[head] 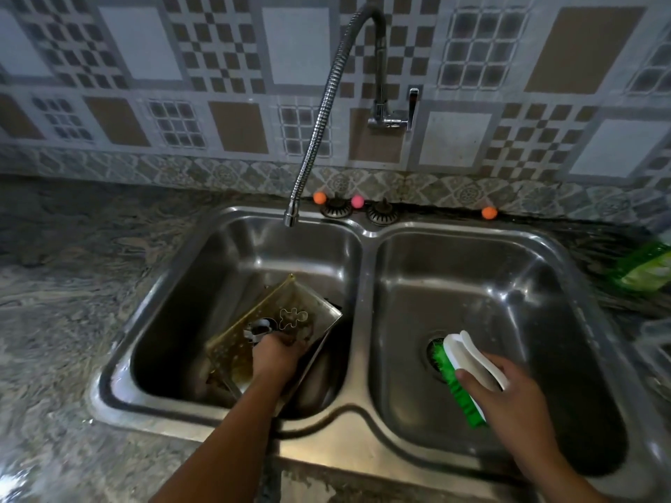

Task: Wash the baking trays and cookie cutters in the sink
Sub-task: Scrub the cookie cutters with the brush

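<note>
The double sink is brushed steel with a dull shine and scattered water spots. The baking tray is thin metal, stained brownish and greasy. The gingerbread-man cookie cutter is bare metal strip. The scrub brush has a glossy white plastic body and green plastic bristles. The counter is mottled polished stone; the faucet hose is ribbed chrome.

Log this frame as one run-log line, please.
left hand: grip on baking tray, left basin | right hand: grip on scrub brush, right basin | gingerbread cutter on tray | faucet: no water visible
</note>
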